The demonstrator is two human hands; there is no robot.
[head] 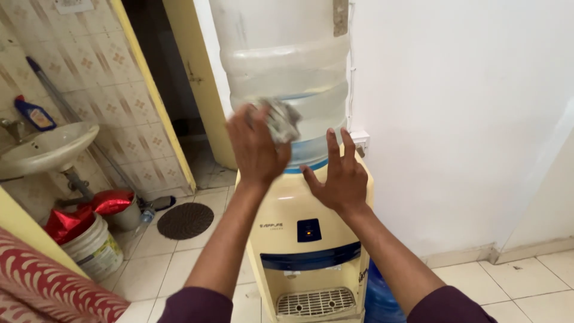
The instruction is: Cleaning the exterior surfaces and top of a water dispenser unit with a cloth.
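Left hand is pinching a crumpled grey cloth between fingers and thumb, pressing it against the lower front of the large clear water bottle. The cloth is sitting just above the blue band where the bottle is meeting the dispenser. Right hand is lying spread, fingers pointing up, palm resting on the top right shoulder of the cream water dispenser, holding nothing. Bottle is standing inverted in the dispenser top, partly filled with water.

Dispenser is standing on the tiled floor against a white wall; a blue panel and a drip grille are showing on its front. A blue bottle is sitting on the floor just beside its right side.

To the left, an open doorway is showing a tiled washroom: white basin, round dark mat, white bucket with red foil wrapping on top.
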